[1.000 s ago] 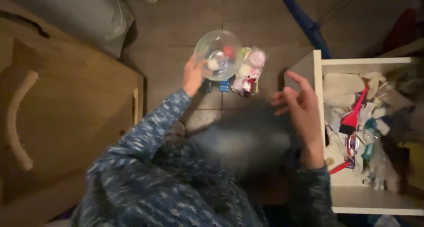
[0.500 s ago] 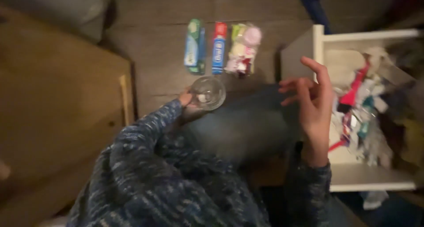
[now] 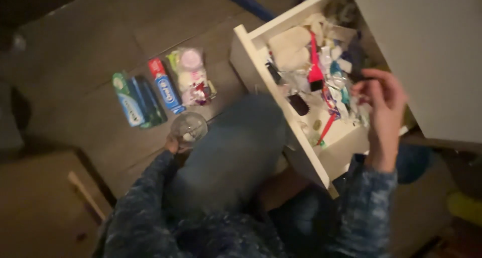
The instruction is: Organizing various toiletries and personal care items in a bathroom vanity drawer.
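A person in a blue mottled sleeve crouches on a dark tiled floor [image 3: 100,32], one denim-clad knee [image 3: 231,147] filling the middle of the view and hiding part of the left forearm. The left hand [image 3: 173,145] sits low beside that knee, its fingers curled around the near side of a clear round glass bowl [image 3: 189,128] that rests at floor level with something small and pale inside; most of the hand is covered by the bowl and sleeve. Just beyond the bowl, three things lie side by side on the floor: a green-and-blue toothpaste box [image 3: 131,99] at the left, a red-and-blue toothpaste tube [image 3: 165,84] in the middle, and a clear packet of small pink and white items [image 3: 192,76] at the right. To the right an open white drawer [image 3: 261,82] juts out, crammed with clutter among which one red brush [image 3: 315,62] and a pale folded cloth [image 3: 291,42] can be told; the rest is too jumbled to count. The right hand [image 3: 384,99] hovers over the drawer's far right side, thumb and forefinger pinched on a thin dark object that is too small to name, the other fingers loosely bent. A white cabinet front [image 3: 432,52] rises at the far right, and a wooden piece of furniture [image 3: 40,202] stands at the near left.
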